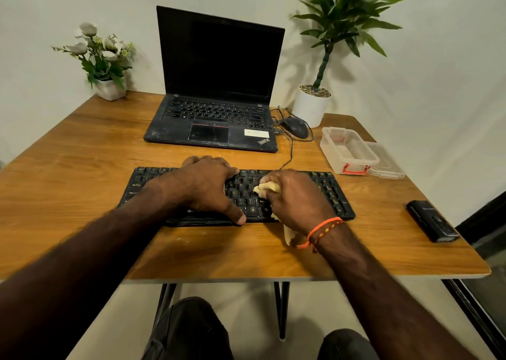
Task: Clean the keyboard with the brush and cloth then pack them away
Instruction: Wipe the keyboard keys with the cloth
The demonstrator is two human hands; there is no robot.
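A black keyboard (pixel 332 192) lies across the middle of the wooden table (pixel 82 168). My left hand (pixel 204 185) rests flat on its left-centre keys, fingers spread, thumb at the front edge. My right hand (pixel 295 198) grips a bunched pale yellow cloth (pixel 267 187) and presses it on the keys right of centre; a tail of the cloth hangs out under the wrist. A clear plastic box (pixel 347 151) with red clips stands open at the right, its lid (pixel 386 165) beside it. No brush is in sight.
An open black laptop (pixel 216 91) stands behind the keyboard, with a wired mouse (pixel 295 127) to its right. A white potted plant (pixel 312 107) and a flower pot (pixel 109 88) sit at the back corners. A black case (pixel 431 224) lies near the right edge.
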